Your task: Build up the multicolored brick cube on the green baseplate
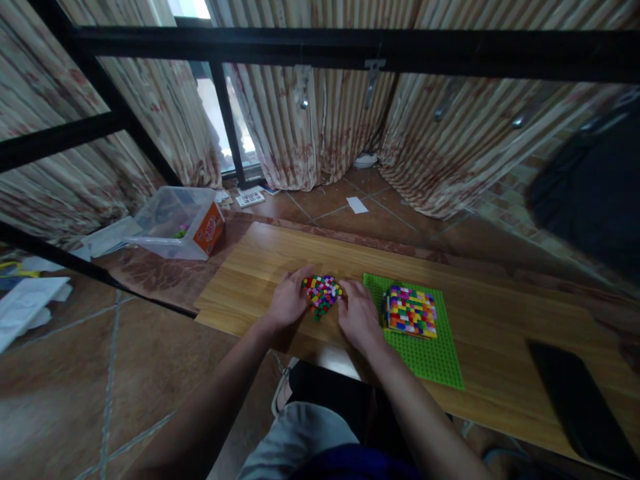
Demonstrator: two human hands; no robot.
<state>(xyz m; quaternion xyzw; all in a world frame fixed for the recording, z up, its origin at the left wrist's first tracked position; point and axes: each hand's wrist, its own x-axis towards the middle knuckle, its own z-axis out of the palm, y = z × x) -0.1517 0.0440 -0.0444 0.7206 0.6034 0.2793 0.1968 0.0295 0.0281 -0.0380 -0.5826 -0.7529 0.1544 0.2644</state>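
A small heap of loose, many-coloured toy building bricks [324, 293] lies on the wooden tabletop between my two hands. Curved along the heap's left side, my left hand [290, 299] is open, its fingers touching the outer bricks. My right hand [359, 312] rests at the right side of the heap, fingers bent and apart, with the fingertips against the edge bricks. Whether a single brick sits between those fingertips is too small to make out. Just right of that hand, a block built of multicoloured bricks [411, 311] stands on a green studded baseplate [425, 363].
A dark flat slab [580, 400] lies on the right of the wooden table [235, 280]. Beyond the table's left end stands a clear plastic bin [170, 247] with an orange label. A black metal frame [320, 50] crosses in front of striped curtains [330, 127]. Papers [357, 205] lie on the tiled floor.
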